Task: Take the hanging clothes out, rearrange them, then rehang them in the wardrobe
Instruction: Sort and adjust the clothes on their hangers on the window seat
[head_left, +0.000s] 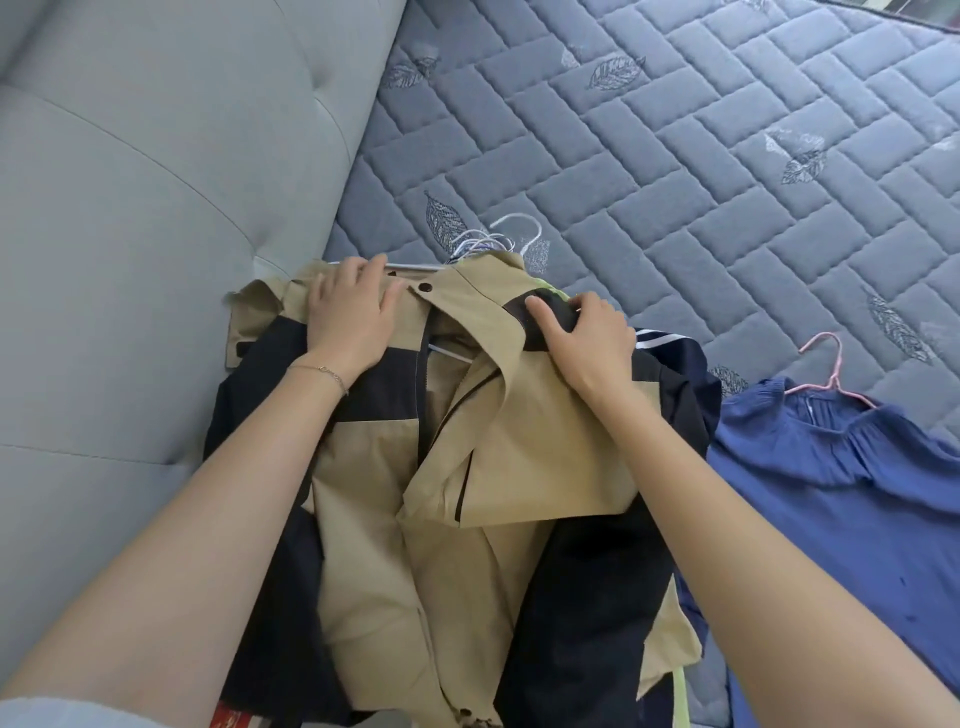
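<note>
A tan and black jacket lies on top of a pile of clothes on the grey quilted mattress. Its front is unzipped and a white hanger bar shows inside the collar. My left hand rests flat on the jacket's left shoulder, fingers reaching the collar edge. My right hand grips the jacket's right shoulder at a black patch, thumb on top. Several white hanger hooks stick out above the collar. A blue blouse on a pink hanger lies to the right.
A grey padded headboard runs along the left, right beside the pile. Dark navy garments and a pale green piece lie under the jacket. The mattress stretches away to the upper right.
</note>
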